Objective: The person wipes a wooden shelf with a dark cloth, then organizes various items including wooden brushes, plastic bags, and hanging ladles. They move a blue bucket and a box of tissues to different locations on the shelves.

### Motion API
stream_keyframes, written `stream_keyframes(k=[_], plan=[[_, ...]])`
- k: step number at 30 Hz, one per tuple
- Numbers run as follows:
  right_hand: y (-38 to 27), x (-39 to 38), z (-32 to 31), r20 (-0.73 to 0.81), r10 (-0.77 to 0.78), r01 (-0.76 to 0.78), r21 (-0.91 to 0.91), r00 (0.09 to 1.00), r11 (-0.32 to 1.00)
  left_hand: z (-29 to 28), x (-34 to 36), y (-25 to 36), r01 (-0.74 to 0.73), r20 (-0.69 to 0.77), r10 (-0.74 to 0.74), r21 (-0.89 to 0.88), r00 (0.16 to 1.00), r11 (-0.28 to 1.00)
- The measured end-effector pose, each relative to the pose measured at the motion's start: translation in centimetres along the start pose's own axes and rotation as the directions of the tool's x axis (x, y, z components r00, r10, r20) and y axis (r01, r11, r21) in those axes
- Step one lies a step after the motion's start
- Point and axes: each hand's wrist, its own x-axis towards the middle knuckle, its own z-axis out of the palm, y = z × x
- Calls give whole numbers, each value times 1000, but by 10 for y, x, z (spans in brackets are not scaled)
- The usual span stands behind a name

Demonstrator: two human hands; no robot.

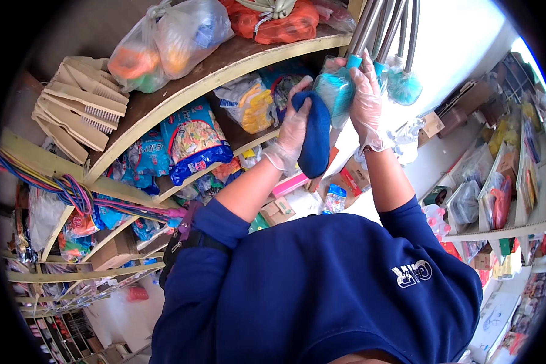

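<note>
Both of my hands, in clear plastic gloves, are raised at the upper middle. My left hand (292,127) grips a dark blue cloth (313,142) that hangs down beside it. My right hand (365,103) holds a turquoise brush head (332,91) wrapped in clear plastic, just right of the cloth, below long metal handles (364,27). Another bagged turquoise brush head (404,85) hangs further right on its handle.
Wooden shelves (212,67) on the left carry bagged goods (194,133), beige brushes (79,109) and coloured cords (67,188). Cardboard boxes (278,211) lie below my hands. White shelving (497,230) with plastic-bagged items runs along the right.
</note>
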Motion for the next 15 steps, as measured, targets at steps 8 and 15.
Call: stream_keyframes(k=[8, 15], plan=[[-4, 0, 3, -15, 41, -40, 60, 999, 997, 8, 26, 20, -293, 105, 275, 233, 956, 927], [-4, -1, 4, -32, 54, -53, 23, 998, 998, -17, -7, -25, -143, 90, 121, 306, 989, 941]])
